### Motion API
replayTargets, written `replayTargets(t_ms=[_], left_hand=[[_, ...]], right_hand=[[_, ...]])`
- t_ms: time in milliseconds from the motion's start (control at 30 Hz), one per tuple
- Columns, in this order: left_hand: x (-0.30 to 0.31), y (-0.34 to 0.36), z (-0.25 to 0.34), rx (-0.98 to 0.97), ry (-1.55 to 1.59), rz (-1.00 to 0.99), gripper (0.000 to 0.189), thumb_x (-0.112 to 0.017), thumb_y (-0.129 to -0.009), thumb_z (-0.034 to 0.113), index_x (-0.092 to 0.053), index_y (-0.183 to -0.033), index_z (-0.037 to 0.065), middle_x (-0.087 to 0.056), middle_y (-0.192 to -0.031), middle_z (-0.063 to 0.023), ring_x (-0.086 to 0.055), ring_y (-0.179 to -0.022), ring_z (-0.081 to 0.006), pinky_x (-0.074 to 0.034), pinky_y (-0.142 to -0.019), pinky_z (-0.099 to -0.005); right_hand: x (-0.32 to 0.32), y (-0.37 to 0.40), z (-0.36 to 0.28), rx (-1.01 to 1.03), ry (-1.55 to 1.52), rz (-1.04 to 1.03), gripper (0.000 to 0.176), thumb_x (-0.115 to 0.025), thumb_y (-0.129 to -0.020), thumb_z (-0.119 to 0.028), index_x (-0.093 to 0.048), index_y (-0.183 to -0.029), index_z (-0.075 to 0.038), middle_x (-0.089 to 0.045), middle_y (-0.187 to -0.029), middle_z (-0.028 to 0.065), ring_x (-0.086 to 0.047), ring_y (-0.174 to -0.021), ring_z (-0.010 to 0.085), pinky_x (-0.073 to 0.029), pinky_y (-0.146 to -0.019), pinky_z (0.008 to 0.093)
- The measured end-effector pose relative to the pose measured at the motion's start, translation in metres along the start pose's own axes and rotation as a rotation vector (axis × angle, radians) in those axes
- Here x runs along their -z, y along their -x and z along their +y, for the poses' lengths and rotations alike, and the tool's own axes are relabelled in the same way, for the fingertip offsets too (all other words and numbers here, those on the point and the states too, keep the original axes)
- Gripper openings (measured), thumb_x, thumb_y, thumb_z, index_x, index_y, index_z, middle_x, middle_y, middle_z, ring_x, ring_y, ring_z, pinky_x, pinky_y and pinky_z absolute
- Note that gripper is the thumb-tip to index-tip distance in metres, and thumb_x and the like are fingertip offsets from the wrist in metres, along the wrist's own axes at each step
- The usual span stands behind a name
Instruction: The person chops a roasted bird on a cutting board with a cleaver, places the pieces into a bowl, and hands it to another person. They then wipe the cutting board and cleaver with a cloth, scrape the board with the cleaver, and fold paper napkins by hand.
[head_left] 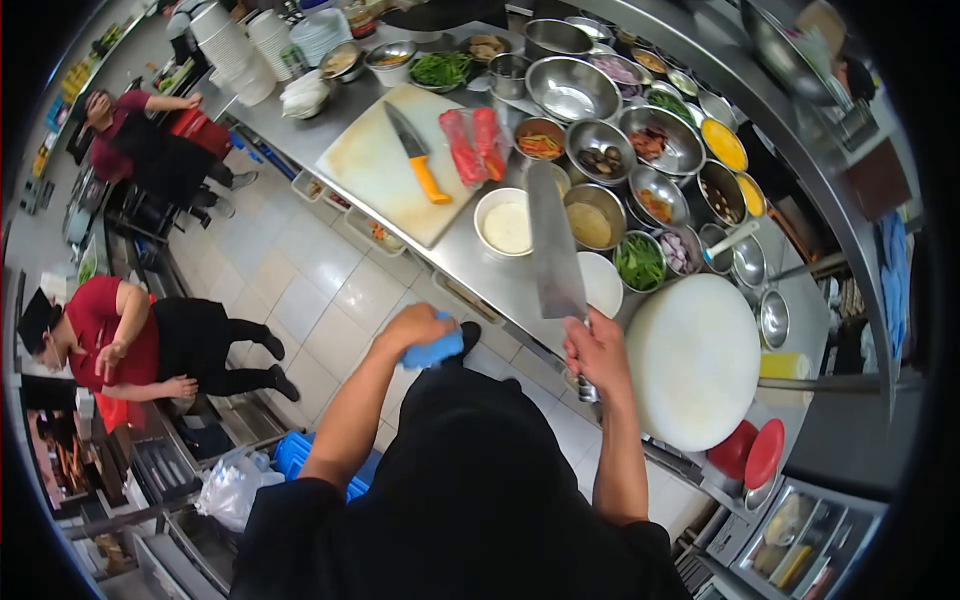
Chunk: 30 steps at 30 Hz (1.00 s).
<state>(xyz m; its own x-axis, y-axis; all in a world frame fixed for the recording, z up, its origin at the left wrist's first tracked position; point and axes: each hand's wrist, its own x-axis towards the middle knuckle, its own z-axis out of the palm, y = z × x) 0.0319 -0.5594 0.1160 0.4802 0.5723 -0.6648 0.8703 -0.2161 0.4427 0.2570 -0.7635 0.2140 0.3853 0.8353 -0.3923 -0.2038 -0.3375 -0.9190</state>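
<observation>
My right hand (597, 352) is closed round the handle of a cleaver (556, 240), its broad blade pointing up and away from me over the counter's front edge. In my left hand (412, 332) is a bunched blue cloth (434, 346), held over the floor in front of the counter. A thick round white chopping block (695, 362) stands just right of my right hand. Near the blade are a white tub of pale contents (503, 222) and a white bowl (600, 285). The blade hides part of the bowls behind it.
A white cutting board (390, 165) bears a knife with an orange handle (430, 182), beside red items in clear plastic (472, 146). Metal bowls of ingredients (600, 150) crowd the counter's right. Two co-workers (130, 340) (140, 140) stand at the left.
</observation>
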Motion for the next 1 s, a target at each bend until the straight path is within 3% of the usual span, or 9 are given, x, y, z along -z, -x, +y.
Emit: replayTargets(t_ms=[33,167,300,400,433,733,800,833,1000], left_hand=[[0.005,-0.016,0.006,-0.005,-0.022,0.089,0.06,-0.064,-0.078,0.054,-0.068,-0.1,-0.002,-0.069,-0.093,-0.0242,-0.069,-0.085,-0.033,-0.053,-0.078,-0.0409],[0.022,-0.084,0.034,-0.243,0.335,0.587,0.084,-0.062,-0.086,0.045,-0.029,-0.143,-0.006,-0.044,-0.135,-0.0339,-0.047,-0.124,-0.0446,-0.04,-0.103,-0.0434],[-0.001,-0.148,0.02,-0.445,0.305,0.733,0.065,-0.052,-0.091,0.024,-0.03,-0.142,-0.009,-0.039,-0.14,-0.0323,-0.035,-0.134,-0.044,-0.027,-0.113,-0.0426],[0.001,-0.111,0.042,-0.471,0.418,0.79,0.054,-0.053,-0.09,0.02,-0.042,-0.135,-0.009,-0.046,-0.134,-0.0309,-0.042,-0.127,-0.0436,-0.032,-0.109,-0.0459],[-0.004,-0.125,0.038,-0.438,0.238,1.078,0.047,-0.058,-0.087,0.016,-0.051,-0.129,-0.005,-0.055,-0.123,-0.0276,-0.05,-0.117,-0.0411,-0.038,-0.102,-0.0461],[0.054,-0.139,0.319,-1.147,0.056,0.912,0.009,-0.071,-0.074,0.011,-0.07,-0.081,0.005,-0.067,-0.079,-0.0135,-0.063,-0.079,-0.0341,-0.048,-0.073,-0.0451],[0.05,-0.198,0.375,-1.02,-0.232,0.897,0.018,-0.068,-0.078,0.024,-0.071,-0.081,0.007,-0.069,-0.08,-0.0129,-0.066,-0.077,-0.0322,-0.051,-0.072,-0.0426],[0.047,-0.238,0.405,-1.108,-0.526,1.208,0.019,-0.065,-0.076,0.023,-0.069,-0.079,0.005,-0.068,-0.073,-0.012,-0.066,-0.07,-0.0317,-0.051,-0.068,-0.0426],[0.051,-0.283,0.456,-1.007,-0.711,0.892,0.017,-0.065,-0.075,0.022,-0.068,-0.079,0.006,-0.067,-0.072,-0.0112,-0.065,-0.069,-0.0308,-0.051,-0.068,-0.0424]], right_hand=[[0.01,0.011,0.0,0.022,0.028,0.07,0.013,-0.053,-0.095,-0.016,-0.058,-0.097,-0.004,-0.048,-0.059,-0.0004,-0.042,-0.042,0.0066,-0.035,-0.039,0.0235],[0.044,0.053,0.003,0.048,0.011,0.256,0.015,-0.053,-0.095,-0.015,-0.059,-0.101,-0.002,-0.047,-0.058,-0.001,-0.041,-0.042,0.0062,-0.034,-0.039,0.0236],[0.066,0.088,0.012,0.08,0.004,0.4,0.015,-0.052,-0.095,-0.014,-0.058,-0.096,0.0,-0.046,-0.057,-0.0001,-0.04,-0.04,0.0069,-0.033,-0.038,0.0236],[0.081,0.116,0.023,0.087,-0.05,0.509,0.016,-0.051,-0.095,-0.014,-0.058,-0.096,0.0,-0.046,-0.056,0.0002,-0.041,-0.04,0.0071,-0.033,-0.038,0.0239],[0.084,0.126,0.024,0.057,-0.039,0.585,0.017,-0.051,-0.096,-0.015,-0.058,-0.096,0.0,-0.045,-0.056,0.0002,-0.041,-0.04,0.0072,-0.033,-0.038,0.0241],[0.121,0.153,0.065,-0.296,-0.035,0.891,0.026,-0.05,-0.096,-0.019,-0.059,-0.107,0.002,-0.048,-0.055,0.0019,-0.044,-0.041,0.0088,-0.037,-0.039,0.0261],[0.12,0.15,0.057,-0.338,-0.104,0.896,0.019,-0.051,-0.096,-0.019,-0.058,-0.095,-0.001,-0.046,-0.054,0.0008,-0.043,-0.039,0.0085,-0.035,-0.036,0.0256],[0.119,0.148,0.056,-0.359,-0.117,0.918,0.021,-0.051,-0.096,-0.019,-0.06,-0.101,-0.001,-0.047,-0.054,0.0009,-0.044,-0.039,0.0084,-0.036,-0.037,0.0254],[0.119,0.148,0.064,-0.352,-0.079,0.942,0.028,-0.05,-0.097,-0.018,-0.06,-0.116,-0.001,-0.048,-0.055,0.0003,-0.045,-0.041,0.0075,-0.036,-0.038,0.0247]])
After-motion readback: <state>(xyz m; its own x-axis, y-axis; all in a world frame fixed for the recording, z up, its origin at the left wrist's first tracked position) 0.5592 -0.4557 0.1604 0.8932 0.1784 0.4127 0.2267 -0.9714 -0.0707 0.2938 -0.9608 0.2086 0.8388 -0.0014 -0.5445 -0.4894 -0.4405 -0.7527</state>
